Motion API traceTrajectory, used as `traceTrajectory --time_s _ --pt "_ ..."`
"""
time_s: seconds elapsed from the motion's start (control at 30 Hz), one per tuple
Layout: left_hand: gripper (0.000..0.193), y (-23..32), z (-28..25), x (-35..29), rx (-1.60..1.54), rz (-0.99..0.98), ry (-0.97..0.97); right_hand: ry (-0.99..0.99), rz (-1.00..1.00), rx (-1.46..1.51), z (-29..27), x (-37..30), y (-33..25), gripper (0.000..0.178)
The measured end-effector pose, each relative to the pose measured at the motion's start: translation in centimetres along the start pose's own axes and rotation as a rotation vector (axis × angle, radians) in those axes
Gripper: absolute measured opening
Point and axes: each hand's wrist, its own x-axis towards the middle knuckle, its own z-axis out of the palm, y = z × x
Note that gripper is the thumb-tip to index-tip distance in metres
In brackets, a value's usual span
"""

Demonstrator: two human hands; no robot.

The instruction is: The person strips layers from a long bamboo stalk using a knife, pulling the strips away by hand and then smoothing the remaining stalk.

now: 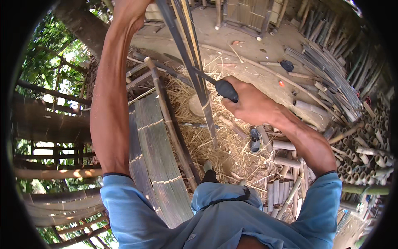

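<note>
My right hand [246, 97] is closed round the black handle of a knife [226, 90]. Its dark blade points up and left, into a long split bamboo pole [198, 81]. The bamboo stands steeply tilted, dark on its outer skin and pale yellow along the split faces. Its lower end hangs over straw-like shavings, and its top runs out of view. Raised at the upper edge is my left hand [132, 9], close beside the bamboo; its fingers are cut off, so its grip is hidden.
A slatted bamboo bench [159, 153] lies along my left side. Pale shavings [186, 103] cover the ground before me, around a round wooden block [197, 106]. Cut bamboo tubes [360, 162] are heaped at right, with long poles [327, 74] stacked behind. A bamboo fence [58, 137] stands far left.
</note>
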Motion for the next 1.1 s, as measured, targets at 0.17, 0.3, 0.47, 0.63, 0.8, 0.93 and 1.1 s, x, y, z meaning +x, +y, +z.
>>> traceTrajectory --time_s 0.17,0.3,0.47,0.63,0.8,0.93,1.1 --pt "0.016 -2.3 1.2 0.6 -0.196 0.070 0.012 -0.025 -0.002 -0.054 -0.8 0.6 -0.1 0.038" --pt "0.011 -3.8 1.6 1.7 -0.270 0.103 0.000 -0.124 0.039 0.019 2.1 2.3 5.1 0.040" --pt "0.010 -2.0 1.3 0.4 -0.082 0.004 0.192 -0.117 0.185 -0.093 3.7 3.1 2.1 0.039" --pt "0.016 -2.5 0.3 1.4 -0.026 -0.028 0.193 -0.104 0.181 -0.150 3.9 4.2 1.1 0.039" --pt "0.011 -2.0 0.0 2.4 0.119 -0.015 0.247 -0.093 0.006 -0.688 2.0 6.2 0.7 0.040" --pt "0.010 -3.2 -0.7 2.7 0.087 0.033 0.224 -0.186 0.152 -0.217 1.0 6.1 0.9 0.039" --pt "0.016 -5.6 -5.4 2.0 0.423 0.208 0.420 -0.114 0.274 0.497 1.9 0.1 0.2 0.060"
